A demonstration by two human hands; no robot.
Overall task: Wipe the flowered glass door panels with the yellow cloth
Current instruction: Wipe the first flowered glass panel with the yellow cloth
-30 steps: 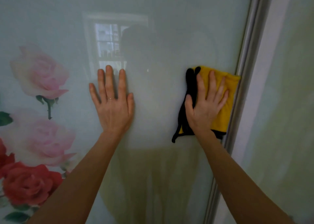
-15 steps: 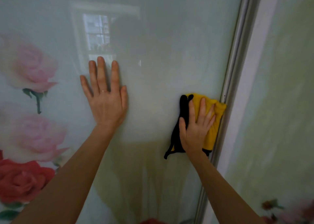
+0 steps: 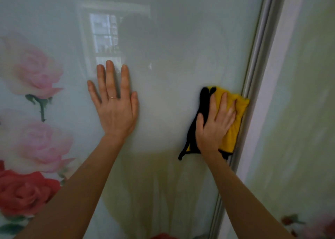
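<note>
My right hand [image 3: 214, 128] lies flat on the yellow cloth [image 3: 233, 130], low on the right of the frame. The fingers are straight and spread, so this grip is not closed round the cloth and only presses it against the glass door panel [image 3: 181, 48]. The cloth is folded into a pad. Its black trim [image 3: 203, 102] shows at the left and trails out below my wrist, and its right edge is pushed up against the metal frame strip [image 3: 257, 57]. I read that as working the margin where glass meets frame, where grime tends to gather.

My left hand [image 3: 116, 108] sits mid-frame, well apart from the cloth. Its palm is flat on the glass with the fingers extended, and it holds nothing. I judge it is there to brace me and steady the panel against the push, since a sliding door could give under pressure.

Printed pink roses [image 3: 30, 70] and a red rose [image 3: 25, 191] fill the left edge of the frame, and the next panel [image 3: 308, 111] stands beyond the strip at the right. The job looks partway through to me, though in this soft light I can't tell wiped glass from unwiped. The bracing palm may also leave a print that I'd need to wipe over.
</note>
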